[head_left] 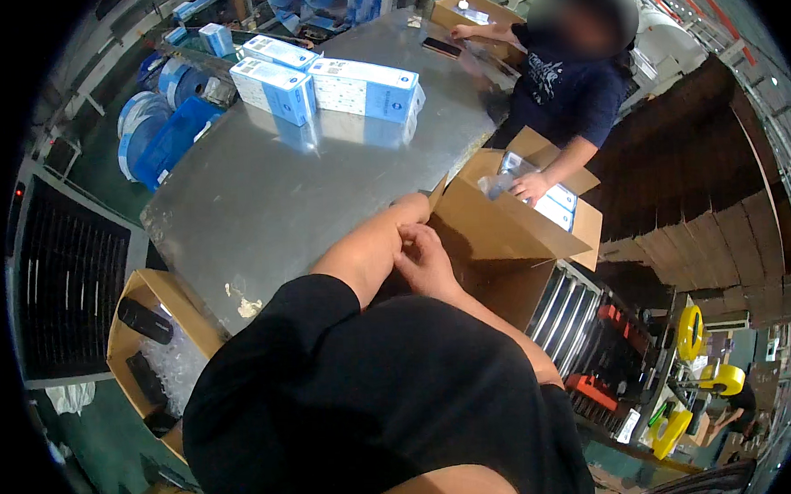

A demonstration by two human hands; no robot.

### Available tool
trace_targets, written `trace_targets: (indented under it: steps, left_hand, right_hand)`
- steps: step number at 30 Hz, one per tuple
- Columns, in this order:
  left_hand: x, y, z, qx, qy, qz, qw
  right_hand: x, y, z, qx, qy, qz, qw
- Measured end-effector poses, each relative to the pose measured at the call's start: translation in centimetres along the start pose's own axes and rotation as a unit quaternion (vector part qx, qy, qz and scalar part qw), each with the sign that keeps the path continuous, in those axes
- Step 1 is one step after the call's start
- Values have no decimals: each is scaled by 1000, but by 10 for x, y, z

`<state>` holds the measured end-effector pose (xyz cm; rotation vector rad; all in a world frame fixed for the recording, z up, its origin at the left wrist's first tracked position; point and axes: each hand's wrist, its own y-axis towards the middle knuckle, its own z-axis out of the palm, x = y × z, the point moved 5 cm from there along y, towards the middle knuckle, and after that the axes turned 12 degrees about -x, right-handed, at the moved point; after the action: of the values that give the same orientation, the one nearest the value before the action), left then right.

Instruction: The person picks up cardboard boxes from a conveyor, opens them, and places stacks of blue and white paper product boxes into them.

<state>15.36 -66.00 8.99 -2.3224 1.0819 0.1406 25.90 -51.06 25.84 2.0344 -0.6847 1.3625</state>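
My left hand is at the near right edge of a grey metal table, beside an open cardboard box. Its fingers are hidden, so I cannot see whether it holds anything. My right hand is just below it, with curled fingers against my left wrist; whatever may be between them is hidden. A co-worker in a dark T-shirt reaches one hand into the box, onto white-and-blue cartons and clear plastic. Several similar cartons stand on the far part of the table.
A dark phone lies near another open box at the far edge. At lower left is a box of clear plastic and black items. A roller conveyor with yellow tape rolls runs at right, before stacked cardboard.
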Motion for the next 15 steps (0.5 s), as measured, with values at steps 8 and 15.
trace_targets:
  steps: [8, 15]
  left_hand:
    - [-10, -70, -33, 75, -277, -70, 955]
    - [2, -14, 13, 72, -312, 25, 947]
  right_hand:
    - [0, 14, -21, 6, 552, 234, 801]
    - [26, 34, -18, 129, 763, 277, 570]
